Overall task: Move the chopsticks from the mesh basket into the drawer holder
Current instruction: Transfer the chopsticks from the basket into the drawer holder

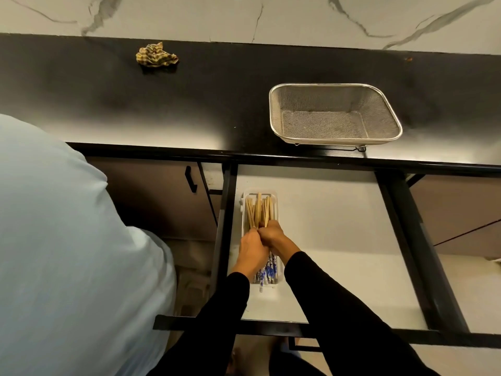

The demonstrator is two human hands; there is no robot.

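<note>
Down inside the pulled-out white drawer (325, 213), from the head view, we see both hands meet over the narrow white plastic holder (273, 196). Our left hand (250, 246) and right hand (272, 237) curl around the wooden chopsticks with blue-patterned ends (259, 210), already in the holder. We should settle them flat and aligned, then let go gently. On the black counter, the rectangular steel mesh basket (336, 88) looks empty.
</note>
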